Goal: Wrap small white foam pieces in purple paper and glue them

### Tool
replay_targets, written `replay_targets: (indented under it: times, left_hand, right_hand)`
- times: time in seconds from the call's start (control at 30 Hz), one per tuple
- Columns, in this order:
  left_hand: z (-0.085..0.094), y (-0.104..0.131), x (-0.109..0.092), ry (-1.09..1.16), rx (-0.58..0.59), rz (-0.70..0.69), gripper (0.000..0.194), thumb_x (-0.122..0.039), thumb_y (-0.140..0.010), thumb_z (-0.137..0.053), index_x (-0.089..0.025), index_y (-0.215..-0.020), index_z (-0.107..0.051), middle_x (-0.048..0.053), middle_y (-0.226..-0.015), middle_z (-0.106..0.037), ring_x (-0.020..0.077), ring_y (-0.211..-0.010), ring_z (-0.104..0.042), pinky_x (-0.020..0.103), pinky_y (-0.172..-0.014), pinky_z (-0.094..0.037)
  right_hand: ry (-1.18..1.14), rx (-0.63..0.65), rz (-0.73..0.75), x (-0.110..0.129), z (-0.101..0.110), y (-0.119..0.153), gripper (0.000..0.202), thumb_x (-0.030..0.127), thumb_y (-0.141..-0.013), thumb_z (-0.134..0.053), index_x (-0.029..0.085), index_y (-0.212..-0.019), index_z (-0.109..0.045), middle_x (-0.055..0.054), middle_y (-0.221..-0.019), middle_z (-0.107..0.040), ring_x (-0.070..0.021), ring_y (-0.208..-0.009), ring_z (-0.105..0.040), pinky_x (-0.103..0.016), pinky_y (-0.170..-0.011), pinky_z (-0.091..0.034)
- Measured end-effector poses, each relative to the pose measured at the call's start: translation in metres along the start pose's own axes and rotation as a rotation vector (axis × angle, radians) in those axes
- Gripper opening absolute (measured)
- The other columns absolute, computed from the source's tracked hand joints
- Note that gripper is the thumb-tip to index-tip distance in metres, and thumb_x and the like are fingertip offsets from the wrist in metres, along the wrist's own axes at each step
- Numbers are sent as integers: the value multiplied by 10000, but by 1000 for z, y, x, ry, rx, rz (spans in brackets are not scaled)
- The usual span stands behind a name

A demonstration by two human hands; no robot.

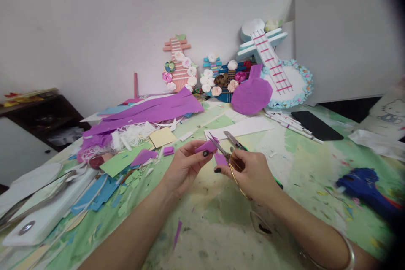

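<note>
My left hand [186, 166] pinches a small purple paper piece [204, 147] between thumb and fingers, over the middle of the table. In my right hand [253, 173] are gold-handled scissors [224, 152], its fingers closed round the handles. The blades point up and left and lie at the edge of the purple piece; whether they are cutting into it I cannot tell. Just under the scissors lies another purple scrap [220, 159]. A utility knife [234, 140] rests on the table behind the scissors, partly hidden by my right hand.
Purple sheets [152, 109] and white string [133, 135] lie back left. A purple guitar-shaped cutout [252, 93] leans against a white decorated guitar model [284, 78]. At right are a black phone [316, 125], rolled paper sticks [292, 126] and a blue glue gun [363, 185].
</note>
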State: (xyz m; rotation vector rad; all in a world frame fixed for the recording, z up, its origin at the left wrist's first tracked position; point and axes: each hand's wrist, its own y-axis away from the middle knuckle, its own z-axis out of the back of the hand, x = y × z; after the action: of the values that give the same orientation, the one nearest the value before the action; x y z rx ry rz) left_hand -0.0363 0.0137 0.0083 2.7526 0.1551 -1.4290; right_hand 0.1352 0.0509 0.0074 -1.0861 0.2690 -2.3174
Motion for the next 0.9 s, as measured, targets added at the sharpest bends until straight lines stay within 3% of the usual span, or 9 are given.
replay_targets:
  times: [0.53,0.73,0.9]
  left_hand:
    - [3,-2,0,10,-2,-8,216,-46,-619,-777,-138,-808,-729,19,-811,-744,94,-751,-686,159,-735,-550]
    - [2,-2,0,20,-6,1,223,-46,-608,-783,-129,-807,-726,24,-799,-744,94,-740,-688,158,-742,-553]
    - [2,-2,0,49,-46,-3,251,-45,-583,-794,-126,-809,-719,34,-786,-739,127,-768,-701,174,-739,-562]
  right_hand:
    - [101,-106,22,-5,0,-1,648,777,-679,-510,194,-438,-364,43,-373,-357,-89,-398,-355,-231,-436,-226]
    - [102,-128,58,-4,2,-4,697,807,-696,-443,181,-400,-368,38,-351,-353,-72,-385,-281,-235,-429,-206]
    - [59,-135,-27,-6,6,-7,708,817,-677,-446,175,-393,-356,47,-343,-297,-69,-415,-223,-226,-422,-205]
